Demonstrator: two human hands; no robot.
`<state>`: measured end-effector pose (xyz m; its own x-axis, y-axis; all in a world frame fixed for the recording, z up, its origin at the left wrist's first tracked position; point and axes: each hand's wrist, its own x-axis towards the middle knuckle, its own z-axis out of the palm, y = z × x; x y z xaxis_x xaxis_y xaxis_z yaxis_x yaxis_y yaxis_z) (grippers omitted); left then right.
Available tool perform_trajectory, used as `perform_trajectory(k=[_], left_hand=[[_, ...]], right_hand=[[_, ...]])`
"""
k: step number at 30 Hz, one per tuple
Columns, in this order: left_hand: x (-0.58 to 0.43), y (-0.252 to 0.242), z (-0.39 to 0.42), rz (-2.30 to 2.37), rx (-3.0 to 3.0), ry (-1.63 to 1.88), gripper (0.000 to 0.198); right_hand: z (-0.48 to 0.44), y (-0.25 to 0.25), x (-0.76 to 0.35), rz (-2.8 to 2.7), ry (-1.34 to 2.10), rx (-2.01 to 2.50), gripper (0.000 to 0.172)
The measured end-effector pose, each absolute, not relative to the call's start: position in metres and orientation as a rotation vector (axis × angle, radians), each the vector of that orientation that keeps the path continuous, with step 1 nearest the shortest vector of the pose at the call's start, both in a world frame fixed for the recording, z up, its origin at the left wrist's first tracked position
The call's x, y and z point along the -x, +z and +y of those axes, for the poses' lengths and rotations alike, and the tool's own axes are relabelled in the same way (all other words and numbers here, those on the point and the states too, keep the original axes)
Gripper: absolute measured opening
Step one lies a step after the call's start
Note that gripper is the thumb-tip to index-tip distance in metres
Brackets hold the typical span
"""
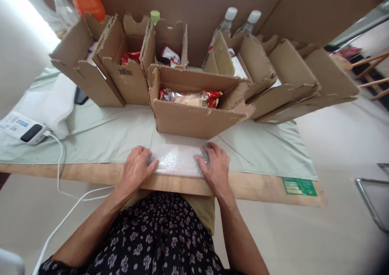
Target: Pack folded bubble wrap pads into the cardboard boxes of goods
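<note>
A flat piece of clear bubble wrap [178,160] lies at the front edge of the table, just before the front cardboard box. Around its left end my left hand [137,167] is closed, thumb on top. My right hand [215,165] grips the right end the same way, with its thumb on the upper face and the fingers along the far side. Whether anything is inside the bubble wrap, I cannot tell. Right behind it stands an open cardboard box [185,120] with a red and clear snack packet [191,98] in it.
Several open cardboard boxes [112,84] stand in a row behind, some holding packets. Behind them are clear bottles [226,21] and an orange object [88,1]. At left, a white power bank [33,134] trails a white cable [59,161]. A green card [299,186] lies at the right edge.
</note>
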<state>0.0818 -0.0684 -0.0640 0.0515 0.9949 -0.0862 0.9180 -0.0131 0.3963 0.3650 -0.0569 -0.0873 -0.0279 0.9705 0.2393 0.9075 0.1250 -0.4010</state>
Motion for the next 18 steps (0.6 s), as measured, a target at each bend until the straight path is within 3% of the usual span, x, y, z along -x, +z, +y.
perform_trajectory(k=[2, 5, 10, 15, 18], left_hand=[[-0.082, -0.064, -0.07, 1.862, -1.977, 0.374, 0.011], [-0.085, -0.06, -0.069, 1.825, -1.976, 0.473, 0.009], [-0.123, -0.05, -0.042, 1.75, -2.21, 0.532, 0.026], [-0.155, -0.057, -0.038, 1.599, -2.375, 0.693, 0.043], [-0.134, -0.058, -0.072, 1.218, -2.433, 0.899, 0.044]], right_hand=[[-0.063, -0.081, -0.36, -1.897, 0.329, 1.73, 0.018], [-0.096, -0.068, -0.361, -1.626, 0.612, 1.652, 0.016], [-0.166, -0.068, -0.361, -1.378, 0.883, 1.575, 0.06], [-0.197, -0.084, -0.347, -1.179, 1.039, 1.727, 0.069], [-0.2, -0.084, -0.341, -0.993, 1.212, 1.759, 0.077]])
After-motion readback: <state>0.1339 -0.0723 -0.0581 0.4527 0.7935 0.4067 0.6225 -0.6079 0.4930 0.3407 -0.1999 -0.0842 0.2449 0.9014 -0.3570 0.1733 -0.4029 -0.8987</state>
